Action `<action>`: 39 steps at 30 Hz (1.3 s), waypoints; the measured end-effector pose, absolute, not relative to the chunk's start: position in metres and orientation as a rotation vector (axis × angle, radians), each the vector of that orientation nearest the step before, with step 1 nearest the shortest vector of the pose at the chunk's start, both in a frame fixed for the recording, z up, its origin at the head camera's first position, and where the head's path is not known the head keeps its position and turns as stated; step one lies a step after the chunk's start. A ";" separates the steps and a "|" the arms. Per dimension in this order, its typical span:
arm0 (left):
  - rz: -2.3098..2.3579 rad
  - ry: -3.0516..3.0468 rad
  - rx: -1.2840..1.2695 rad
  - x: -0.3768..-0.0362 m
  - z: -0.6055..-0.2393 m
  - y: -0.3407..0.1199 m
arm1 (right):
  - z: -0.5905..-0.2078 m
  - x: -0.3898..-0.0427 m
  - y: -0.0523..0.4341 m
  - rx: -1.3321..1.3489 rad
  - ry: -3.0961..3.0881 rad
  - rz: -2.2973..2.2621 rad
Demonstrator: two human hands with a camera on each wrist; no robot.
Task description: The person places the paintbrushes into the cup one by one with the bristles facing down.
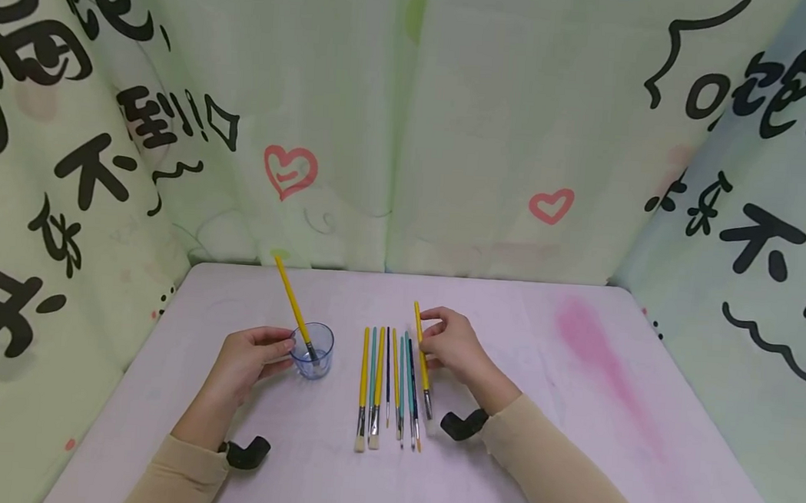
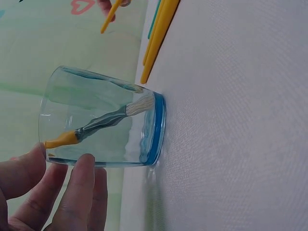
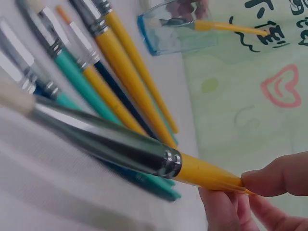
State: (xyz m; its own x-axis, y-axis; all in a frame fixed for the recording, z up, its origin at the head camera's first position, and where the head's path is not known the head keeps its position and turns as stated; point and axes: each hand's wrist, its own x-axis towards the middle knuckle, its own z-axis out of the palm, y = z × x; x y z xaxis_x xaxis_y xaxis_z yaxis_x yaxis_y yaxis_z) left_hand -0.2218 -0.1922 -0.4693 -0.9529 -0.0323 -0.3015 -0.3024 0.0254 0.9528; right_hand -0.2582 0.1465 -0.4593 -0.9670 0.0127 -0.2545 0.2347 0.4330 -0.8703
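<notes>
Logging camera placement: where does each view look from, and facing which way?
Head: worn there, facing forward and down over brushes; sleeves, left hand, right hand show.
Left wrist: worn there, facing the clear cup; left fingers show.
Right wrist: worn there, facing a pinched yellow brush; right fingers show.
Both wrist views share the cup and the brush leaning inside.

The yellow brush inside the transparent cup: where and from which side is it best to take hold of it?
Probably by the upper part of its yellow handle, coming from above: the brush leans bristles-down, its handle rising clear of the cup, while the left hand occupies the cup's left side.
</notes>
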 end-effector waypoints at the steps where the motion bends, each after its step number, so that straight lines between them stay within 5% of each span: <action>1: 2.034 2.101 -0.349 -0.222 -0.469 -0.192 | -0.457 -0.258 0.145 0.209 2.461 -1.593; 39: 2.027 2.092 -0.365 -0.222 -0.471 -0.193 | -0.393 -0.269 0.050 -0.458 2.217 -2.360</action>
